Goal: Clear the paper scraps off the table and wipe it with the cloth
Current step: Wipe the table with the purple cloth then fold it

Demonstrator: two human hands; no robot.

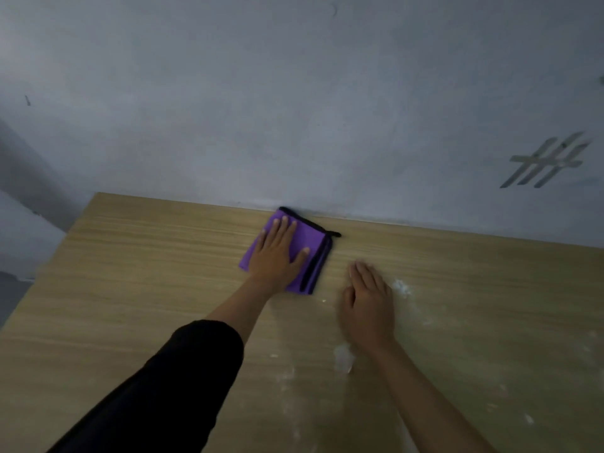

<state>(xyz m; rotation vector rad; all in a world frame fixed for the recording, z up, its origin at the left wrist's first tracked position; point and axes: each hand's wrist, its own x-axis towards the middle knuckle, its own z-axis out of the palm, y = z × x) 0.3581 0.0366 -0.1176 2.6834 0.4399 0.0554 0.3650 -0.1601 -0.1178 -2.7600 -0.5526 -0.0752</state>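
Left hand [277, 253] flat on the cloth [315, 240] at the table's far edge; scraps lie to the right.

Its fingers [284, 227], straight and slightly spread, press the folded purple cloth, whose far corner touches the wall [294, 109]; the fold runs wall-to-person. The right hand [367, 305], fingers straight and together, blurred, sits just beside the cloth and is nearer to the paper scraps [402, 287] scattered right and nearward. Judgement: the table [130, 273] offers wiping room leftward and nearward, none toward the wall.
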